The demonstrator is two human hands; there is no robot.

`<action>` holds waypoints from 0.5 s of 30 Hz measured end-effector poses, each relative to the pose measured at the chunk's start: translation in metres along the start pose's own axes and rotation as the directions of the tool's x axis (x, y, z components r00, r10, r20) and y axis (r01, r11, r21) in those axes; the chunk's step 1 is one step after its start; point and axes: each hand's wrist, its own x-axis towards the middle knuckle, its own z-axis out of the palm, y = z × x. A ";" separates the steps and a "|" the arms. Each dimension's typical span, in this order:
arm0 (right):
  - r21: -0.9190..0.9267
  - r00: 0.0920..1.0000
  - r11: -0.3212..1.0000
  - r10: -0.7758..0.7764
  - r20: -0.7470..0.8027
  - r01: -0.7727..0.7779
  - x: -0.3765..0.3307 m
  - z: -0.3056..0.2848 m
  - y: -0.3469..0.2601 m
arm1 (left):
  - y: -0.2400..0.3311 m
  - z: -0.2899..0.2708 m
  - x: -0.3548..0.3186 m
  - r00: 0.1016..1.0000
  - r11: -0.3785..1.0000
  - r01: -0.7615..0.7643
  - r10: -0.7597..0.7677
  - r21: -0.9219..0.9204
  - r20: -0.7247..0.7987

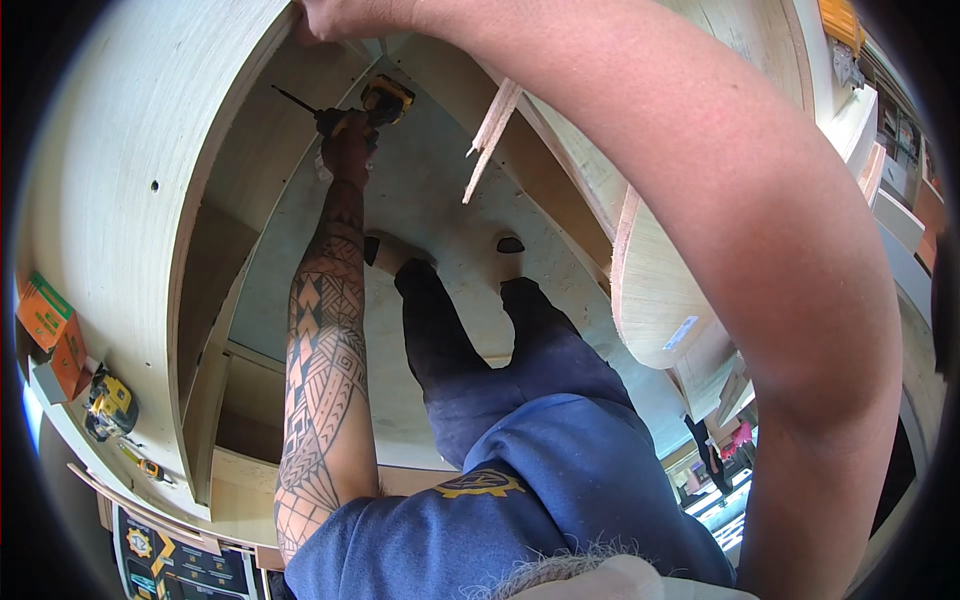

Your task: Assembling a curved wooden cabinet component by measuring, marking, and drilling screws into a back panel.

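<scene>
My left hand (347,148) is wrapped round the grip of a black and yellow cordless drill (388,98), at the upper left of the head view. A long thin bit points left from the drill toward the inner face of a curved wooden panel (225,130). My right arm arches across the top, and my right hand (335,18) rests by the panel's upper edge. Its fingers are mostly out of sight at the picture's upper rim. Wooden side boards (440,80) enclose the space where I stand.
Splintered wood (490,135) juts in at the upper middle, near a rounded plywood piece (660,290). On the left panel stand an orange box (52,325), a yellow and black power tool (110,402) and a small tape measure (150,468). Debris dots the pale floor (455,210).
</scene>
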 end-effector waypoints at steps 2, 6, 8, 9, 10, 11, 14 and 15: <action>-0.015 0.996 0.999 0.043 0.081 -0.042 0.001 0.000 -0.001 | -0.011 0.000 0.000 0.999 1.000 0.025 -0.025 -0.003 -0.034; 0.159 0.993 0.986 0.042 0.109 -0.059 -0.004 -0.010 0.003 | -0.041 -0.008 -0.019 0.999 0.994 0.022 -0.017 0.108 -0.043; 0.123 0.983 0.991 0.038 0.177 -0.061 0.006 -0.022 -0.013 | -0.068 -0.049 -0.034 0.992 0.963 -0.046 0.074 0.266 -0.100; 0.099 0.935 0.986 0.093 0.342 -0.134 0.014 -0.041 -0.028 | -0.082 -0.075 -0.042 0.979 0.919 -0.094 0.155 0.382 -0.134; 0.019 0.887 0.988 0.130 0.442 -0.155 0.021 -0.035 -0.019 | -0.087 -0.070 -0.063 0.958 0.872 -0.216 0.277 0.439 -0.080; 0.007 0.834 0.991 0.109 0.541 -0.135 0.032 -0.015 -0.026 | -0.101 -0.098 -0.102 0.920 0.803 -0.288 0.384 0.522 -0.082; 0.137 0.864 0.977 0.075 0.498 -0.164 0.017 -0.040 -0.020 | -0.056 -0.114 -0.207 0.967 0.800 -0.207 0.254 0.563 -0.006; 0.072 0.879 0.987 0.095 0.467 -0.144 0.017 -0.033 -0.015 | -0.044 -0.130 -0.239 0.974 0.793 -0.186 0.226 0.580 0.003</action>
